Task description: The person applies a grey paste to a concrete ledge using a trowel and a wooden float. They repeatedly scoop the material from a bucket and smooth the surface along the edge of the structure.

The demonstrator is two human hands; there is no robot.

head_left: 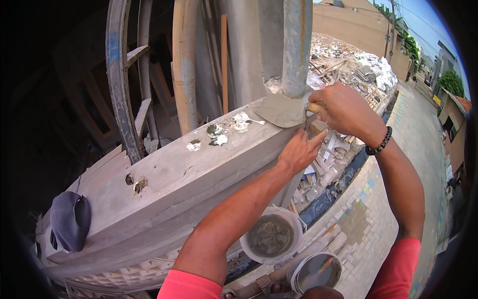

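My right hand grips the wooden handle of a trowel. The wide grey blade lies flat, or nearly so, over the top of a concrete ledge, beside the foot of a round metal post. Below the blade, my left hand is at the ledge's outer edge with fingers stretched out and nothing seen in them. Whether those fingers touch the concrete is unclear. White and dark splatters mark the ledge top left of the blade.
Beneath my arms stand a bucket of grey mortar and a bucket of murky liquid. A dark knitted cap rests at the ledge's left end. A ladder and a pole rise behind. Rubble and a paved street lie right.
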